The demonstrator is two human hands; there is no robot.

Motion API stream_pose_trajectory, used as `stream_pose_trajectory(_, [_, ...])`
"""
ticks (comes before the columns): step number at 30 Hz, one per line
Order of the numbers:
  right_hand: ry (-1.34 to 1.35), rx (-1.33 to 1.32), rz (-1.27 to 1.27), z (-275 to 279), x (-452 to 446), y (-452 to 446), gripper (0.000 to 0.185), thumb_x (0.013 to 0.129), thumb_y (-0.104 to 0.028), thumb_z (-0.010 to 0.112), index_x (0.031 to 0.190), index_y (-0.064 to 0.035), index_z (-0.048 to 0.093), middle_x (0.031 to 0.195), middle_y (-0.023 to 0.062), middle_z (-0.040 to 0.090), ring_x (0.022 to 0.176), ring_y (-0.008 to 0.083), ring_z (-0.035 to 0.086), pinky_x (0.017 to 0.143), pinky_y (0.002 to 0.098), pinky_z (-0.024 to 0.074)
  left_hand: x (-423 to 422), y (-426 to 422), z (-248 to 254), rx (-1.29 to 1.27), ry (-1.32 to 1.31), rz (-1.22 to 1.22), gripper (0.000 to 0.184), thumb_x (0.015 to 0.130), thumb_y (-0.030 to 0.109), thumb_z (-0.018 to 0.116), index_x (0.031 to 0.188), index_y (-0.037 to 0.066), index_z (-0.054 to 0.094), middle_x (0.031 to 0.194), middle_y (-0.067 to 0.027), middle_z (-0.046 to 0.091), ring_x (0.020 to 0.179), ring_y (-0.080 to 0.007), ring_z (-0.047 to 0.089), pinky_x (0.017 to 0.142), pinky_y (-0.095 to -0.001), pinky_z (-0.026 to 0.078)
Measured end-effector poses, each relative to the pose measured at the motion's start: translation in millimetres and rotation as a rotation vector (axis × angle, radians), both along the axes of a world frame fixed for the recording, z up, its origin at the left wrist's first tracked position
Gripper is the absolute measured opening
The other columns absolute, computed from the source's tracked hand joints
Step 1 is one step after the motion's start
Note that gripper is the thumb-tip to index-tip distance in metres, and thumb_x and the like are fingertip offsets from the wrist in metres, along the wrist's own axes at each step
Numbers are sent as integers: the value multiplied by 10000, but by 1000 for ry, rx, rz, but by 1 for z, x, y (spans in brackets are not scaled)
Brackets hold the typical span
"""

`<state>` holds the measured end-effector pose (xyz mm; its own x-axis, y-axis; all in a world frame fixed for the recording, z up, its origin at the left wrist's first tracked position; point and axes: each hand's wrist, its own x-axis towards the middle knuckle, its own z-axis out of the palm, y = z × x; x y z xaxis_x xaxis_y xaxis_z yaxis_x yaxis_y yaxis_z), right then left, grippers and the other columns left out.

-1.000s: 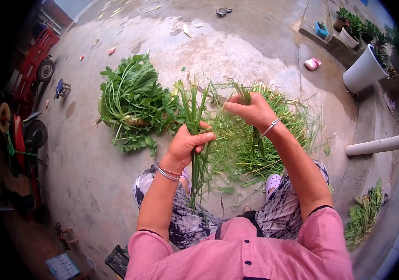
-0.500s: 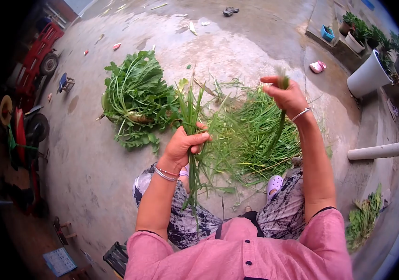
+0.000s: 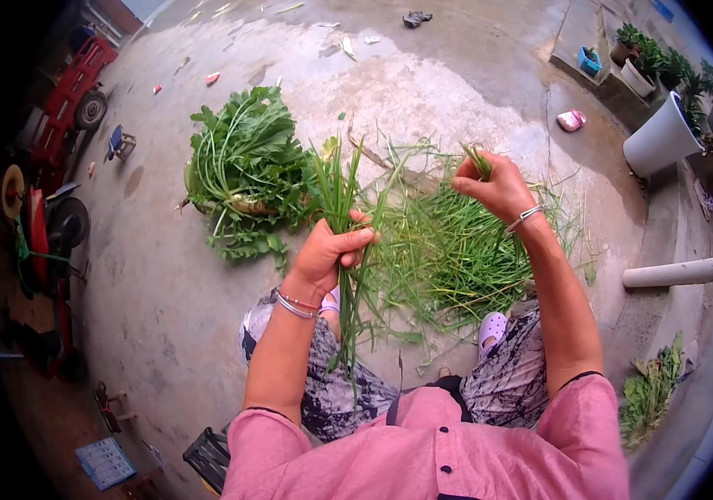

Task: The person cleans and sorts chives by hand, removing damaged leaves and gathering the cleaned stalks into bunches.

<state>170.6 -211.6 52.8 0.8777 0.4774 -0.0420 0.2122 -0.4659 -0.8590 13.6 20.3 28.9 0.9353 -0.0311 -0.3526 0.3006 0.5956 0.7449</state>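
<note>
My left hand is wrapped round an upright bunch of chives, its loose leaves hanging down below the fist toward my lap. To the right and a little higher, my right hand grips a smaller bunch of chives, whose ends stick out above the fingers. Below and between the hands, a spread-out pile of chives lies on the concrete ground. Left of that pile rests a heap of leafy radish greens, with pale roots partly showing at its lower edge.
Purple clogs are on my feet beside the pile. At right are a tall white pot, a white pipe and wilted greens. A red cart and a small stool stand at left.
My right hand has come slightly down and left, still holding its chives, which now tilt and point up-left. The left hand with its bunch has barely moved.
</note>
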Motion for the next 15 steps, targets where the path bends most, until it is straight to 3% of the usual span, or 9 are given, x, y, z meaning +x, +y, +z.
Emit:
stream_pose_trajectory(5, [137,-95,29,18,-10,4,145,739,-120,697,801,-31,601,639,-42,530,574,27,458,506,188,368,1,-1,-1,11,-3,-3,241,772,12,615,983,27,500,817,-106,633,408,-32,408,382,-152,321])
stream_pose_trajectory(7, [92,-46,75,19,-14,5,163,749,-176,669,837,-45,626,764,62,626,680,100,578,628,242,490,3,-1,-1,7,15,-12,221,768,27,638,948,67,516,771,-101,631,422,-41,425,396,-164,319])
stream_pose_trajectory(9, [89,-40,83,15,-14,5,168,755,-174,663,870,-54,636,762,56,624,671,98,572,626,241,484,3,-1,-1,0,13,-12,220,769,28,638,948,68,517,772,-100,631,423,-40,427,396,-164,319])
stream_pose_trajectory(11, [118,5,79,11,-13,6,160,769,-136,668,884,-34,620,611,-61,493,560,23,427,494,193,347,3,-2,-1,-5,12,-9,219,769,29,638,948,69,518,774,-99,631,423,-40,429,396,-163,320])
stream_pose_trajectory(15, [170,-7,64,12,-13,6,167,769,-159,674,870,-36,628,602,-65,484,551,25,421,486,199,341,2,-3,-1,-12,16,-14,250,774,3,610,995,31,495,828,-119,635,408,-33,409,381,-151,326])
